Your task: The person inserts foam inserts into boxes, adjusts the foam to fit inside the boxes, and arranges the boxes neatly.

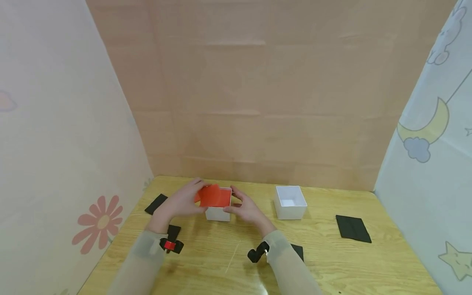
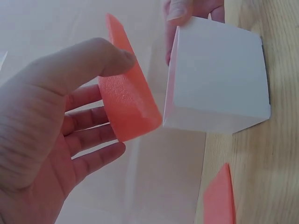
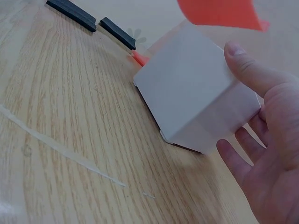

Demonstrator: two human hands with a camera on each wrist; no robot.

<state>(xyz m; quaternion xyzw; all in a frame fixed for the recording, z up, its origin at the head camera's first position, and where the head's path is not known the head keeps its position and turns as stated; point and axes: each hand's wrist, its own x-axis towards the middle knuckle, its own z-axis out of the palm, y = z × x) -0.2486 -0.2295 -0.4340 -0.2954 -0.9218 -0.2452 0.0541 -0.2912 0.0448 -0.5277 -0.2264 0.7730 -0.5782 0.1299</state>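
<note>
Between thumb and fingers, my left hand [image 1: 184,200] pinches a thin orange-red sheet [image 2: 126,93], held tilted over the open top of a white box [image 1: 218,214]. More orange-red shows inside that box, below its rim. My right hand [image 1: 246,207] grips the box at its right side, the thumb on the near face [image 3: 187,79] and the fingers round the other side. A second orange-red piece [image 2: 218,198] stands on the table beside the box, mostly hidden behind my left hand in the head view.
Another white box [image 1: 290,212], open at the top, stands to the right. Black squares lie about the table: one at far left [image 1: 156,204], one by the left wrist [image 1: 173,232], one partly under the right sleeve [image 1: 298,251], one at right [image 1: 353,228]. Cloth-like walls enclose the table.
</note>
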